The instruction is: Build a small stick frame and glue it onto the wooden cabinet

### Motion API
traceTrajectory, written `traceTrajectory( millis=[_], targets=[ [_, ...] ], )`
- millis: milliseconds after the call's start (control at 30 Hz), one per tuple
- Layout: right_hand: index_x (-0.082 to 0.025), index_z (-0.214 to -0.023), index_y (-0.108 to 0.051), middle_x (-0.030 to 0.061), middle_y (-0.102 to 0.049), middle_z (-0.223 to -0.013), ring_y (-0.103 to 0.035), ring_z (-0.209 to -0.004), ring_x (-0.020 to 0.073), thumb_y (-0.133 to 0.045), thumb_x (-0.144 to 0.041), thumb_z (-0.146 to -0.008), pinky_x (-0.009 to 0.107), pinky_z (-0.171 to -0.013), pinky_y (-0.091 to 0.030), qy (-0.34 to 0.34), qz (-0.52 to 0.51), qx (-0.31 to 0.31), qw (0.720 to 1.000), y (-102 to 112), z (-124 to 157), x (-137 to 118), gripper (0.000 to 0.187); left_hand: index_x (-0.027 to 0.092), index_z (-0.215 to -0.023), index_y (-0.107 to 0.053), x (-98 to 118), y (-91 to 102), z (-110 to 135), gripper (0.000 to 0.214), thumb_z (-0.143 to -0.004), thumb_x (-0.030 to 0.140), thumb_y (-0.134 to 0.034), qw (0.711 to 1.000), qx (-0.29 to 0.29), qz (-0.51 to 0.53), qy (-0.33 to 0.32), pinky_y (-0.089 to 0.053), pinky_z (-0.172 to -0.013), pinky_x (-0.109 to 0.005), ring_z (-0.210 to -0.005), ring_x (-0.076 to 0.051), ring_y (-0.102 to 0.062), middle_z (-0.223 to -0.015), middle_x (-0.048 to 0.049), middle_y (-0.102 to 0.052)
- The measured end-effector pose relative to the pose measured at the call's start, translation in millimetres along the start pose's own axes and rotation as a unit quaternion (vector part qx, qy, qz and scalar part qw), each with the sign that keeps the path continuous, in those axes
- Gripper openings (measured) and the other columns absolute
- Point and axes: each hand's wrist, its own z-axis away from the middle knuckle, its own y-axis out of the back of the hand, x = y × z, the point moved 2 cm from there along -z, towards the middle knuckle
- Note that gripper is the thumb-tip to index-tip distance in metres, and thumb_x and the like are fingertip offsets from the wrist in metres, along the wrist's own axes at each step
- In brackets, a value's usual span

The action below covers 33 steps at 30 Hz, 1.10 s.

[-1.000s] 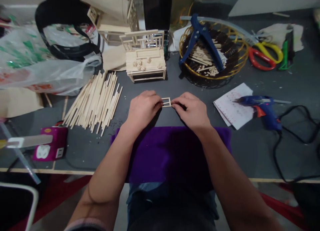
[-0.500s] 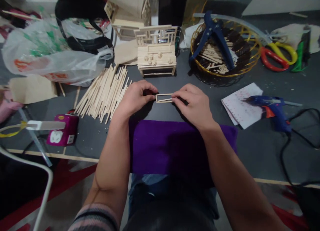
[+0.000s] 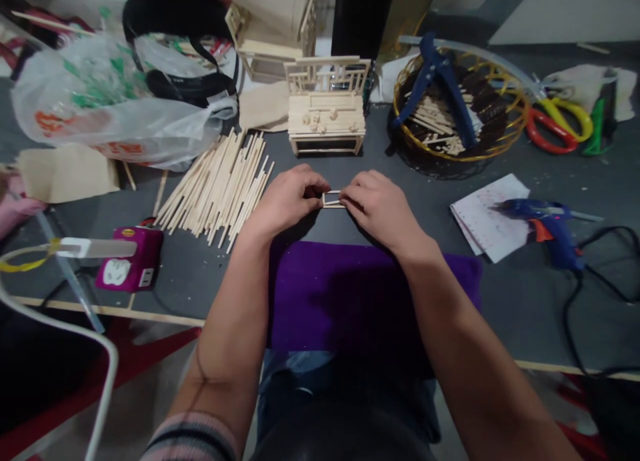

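Note:
A small rectangular frame of thin wooden sticks lies flat on the dark table between my two hands. My left hand pinches its left end between thumb and fingers. Inside the frame a loose thin stick runs at a slight slant, its right end in the closed fingertips of my right hand. The right part of the frame is hidden under those fingers. Beyond my hands stands a miniature bench of wooden sticks with a lattice back.
Left of my hands lies a pile of wooden sticks. A purple cloth covers the near edge. To the right are a glue gun on folded paper, a wicker basket holding a blue tool, and scissors.
My right hand has moved closer to my left and covers more of the frame. The slanted stick shows less of its length. The whole view has shifted slightly.

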Motion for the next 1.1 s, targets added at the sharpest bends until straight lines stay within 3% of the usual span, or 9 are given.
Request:
traceTrajectory(
  millis=[667,800,967,1100],
  targets=[
    [-0.02,-0.087,-0.069,0.007,-0.06,-0.087,-0.049,-0.084,0.0216,-0.047,-0.025,-0.095,0.033,-0.07,-0.037,-0.022,-0.028,0.012,0.999,-2.8,-0.9,0.9,0.024,0.016,-0.094,-0.071,-1.4,-0.9,-0.2,0.018,-0.077,0.017,-0.066,1.0,0.004,0.001,-0.007,-0.048,-0.074,-0.027,-0.075,-0.013,-0.058,-0.089,-0.0031,-0.064],
    [-0.021,-0.087,-0.069,0.0062,-0.062,-0.085,-0.052,-0.084,0.0212,-0.049,-0.023,-0.094,0.033,-0.073,-0.041,-0.024,-0.058,0.04,0.997,2.8,-0.6,2.5,0.022,0.015,-0.094,-0.07,-2.2,0.0,0.7,0.018,-0.077,0.018,-0.066,1.0,0.003,0.014,-0.009,-0.048,-0.073,-0.028,-0.075,-0.013,-0.059,-0.09,-0.0034,-0.063],
    [-0.022,-0.086,-0.07,0.0051,-0.065,-0.085,-0.059,-0.084,0.0205,-0.053,-0.023,-0.09,0.034,-0.077,-0.044,-0.096,-0.107,0.151,0.978,22.3,9.4,13.6,0.018,0.016,-0.089,-0.07,3.9,2.0,1.5,0.013,-0.077,0.018,-0.065,0.998,0.052,0.042,-0.02,-0.047,-0.073,-0.027,-0.076,-0.013,-0.059,-0.087,-0.0019,-0.064],
    [-0.022,-0.082,-0.07,0.0048,-0.067,-0.083,-0.061,-0.08,0.0206,-0.056,-0.022,-0.087,0.033,-0.074,-0.045,-0.171,-0.106,0.152,0.968,26.2,18.9,23.3,0.015,0.018,-0.08,-0.07,15.0,-2.0,1.3,0.007,-0.08,0.021,-0.063,0.995,0.096,0.008,-0.024,-0.045,-0.07,-0.028,-0.076,-0.014,-0.058,-0.08,-0.001,-0.062]
  ],
)
